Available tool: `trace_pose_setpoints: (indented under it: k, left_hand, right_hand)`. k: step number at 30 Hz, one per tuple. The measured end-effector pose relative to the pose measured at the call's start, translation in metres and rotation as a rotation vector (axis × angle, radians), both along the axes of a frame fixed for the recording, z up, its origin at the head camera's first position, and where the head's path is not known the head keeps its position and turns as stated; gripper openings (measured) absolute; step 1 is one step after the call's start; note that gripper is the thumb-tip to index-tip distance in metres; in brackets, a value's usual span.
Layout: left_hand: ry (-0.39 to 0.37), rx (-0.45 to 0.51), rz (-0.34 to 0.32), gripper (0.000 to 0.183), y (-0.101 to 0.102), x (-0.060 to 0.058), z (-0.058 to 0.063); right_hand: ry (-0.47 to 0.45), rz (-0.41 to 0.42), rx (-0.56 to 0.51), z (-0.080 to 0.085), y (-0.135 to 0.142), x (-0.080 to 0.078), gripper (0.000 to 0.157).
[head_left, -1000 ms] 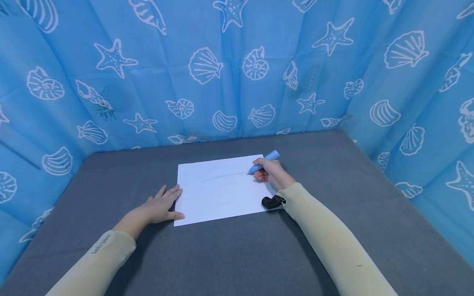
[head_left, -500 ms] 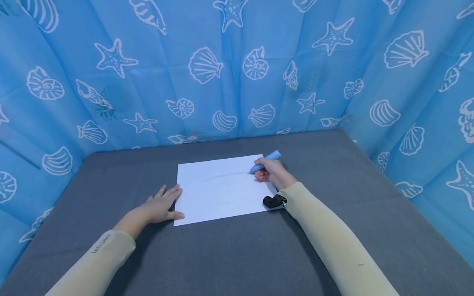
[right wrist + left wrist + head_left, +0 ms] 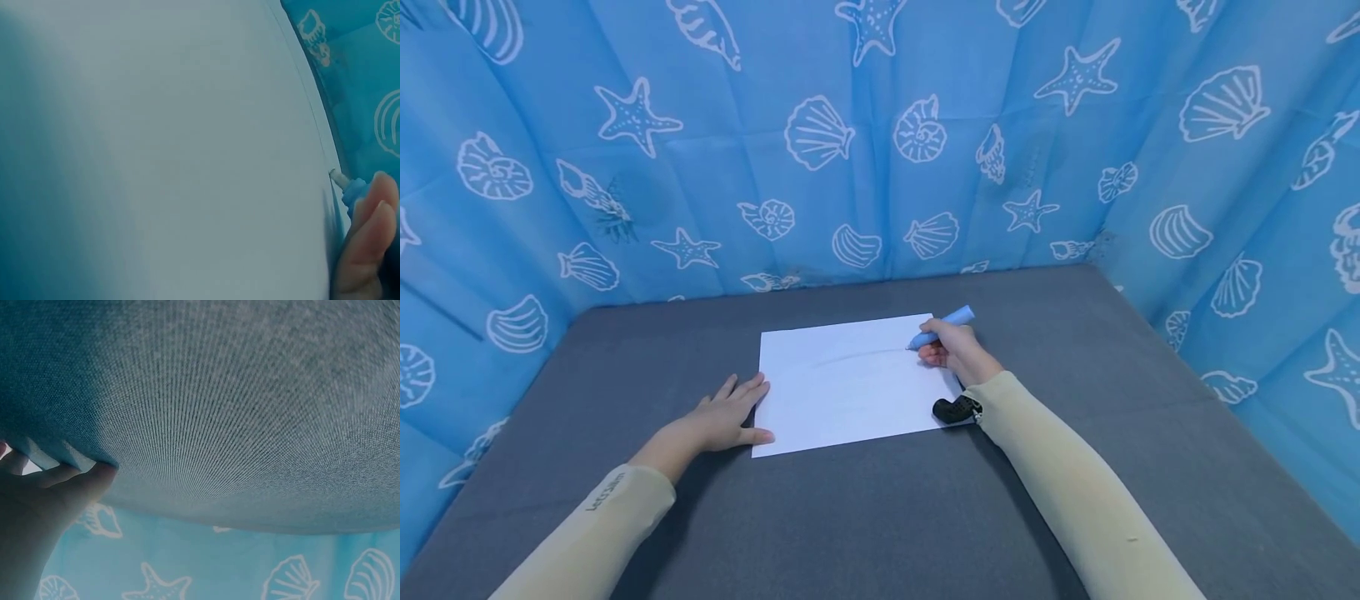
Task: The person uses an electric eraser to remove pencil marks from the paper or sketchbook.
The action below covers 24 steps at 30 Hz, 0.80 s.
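Observation:
A white sheet of paper (image 3: 850,400) lies on the grey cloth-covered table. My left hand (image 3: 722,418) rests at its left edge, fingers spread, with the fingertips and thumb on the paper. In the left wrist view the left hand (image 3: 50,494) shows at the lower left, fingers reaching to the cloth. My right hand (image 3: 955,346) pinches a light blue marker (image 3: 958,315) near the sheet's upper right. A faint line (image 3: 857,357) runs across the paper to the marker's tip. In the right wrist view the marker's pale tip (image 3: 337,177) is right at that thin line.
The grey table (image 3: 850,517) spreads around the paper on all sides. A blue curtain (image 3: 880,150) printed with white shells and starfish hangs behind it and along both sides. A black wrist device (image 3: 957,409) at the right cuff overlaps the sheet's lower right corner.
My right hand and the marker have shifted slightly to the right, and the line now reaches a little further that way. The left hand and the paper have stayed in place.

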<state>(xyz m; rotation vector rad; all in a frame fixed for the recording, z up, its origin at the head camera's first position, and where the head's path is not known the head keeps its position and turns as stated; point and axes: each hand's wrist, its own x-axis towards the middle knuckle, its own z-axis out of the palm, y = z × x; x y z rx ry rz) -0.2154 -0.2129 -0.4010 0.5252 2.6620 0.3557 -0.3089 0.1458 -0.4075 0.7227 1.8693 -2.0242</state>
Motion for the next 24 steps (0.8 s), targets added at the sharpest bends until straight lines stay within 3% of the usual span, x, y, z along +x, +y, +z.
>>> trace_pose_setpoints:
  k: [16, 20, 24]
  left_hand:
    - [0.010, 0.003, -0.003, 0.094, -0.0018, 0.0009, -0.0004]
    - [0.017, 0.004, -0.005, 0.094, -0.0022, 0.0013, -0.0004]
    - [0.016, 0.010, -0.007, 0.093, -0.0015, 0.0012, 0.0010]
  right_hand:
    - [-0.014, 0.021, 0.015, 0.0017, -0.0007, 0.0003, 0.021]
    - [-0.005, -0.011, -0.042, 0.0022, -0.0008, -0.0003, 0.023]
    - [0.008, -0.020, -0.117, 0.0036, 0.0028, 0.0002, 0.035]
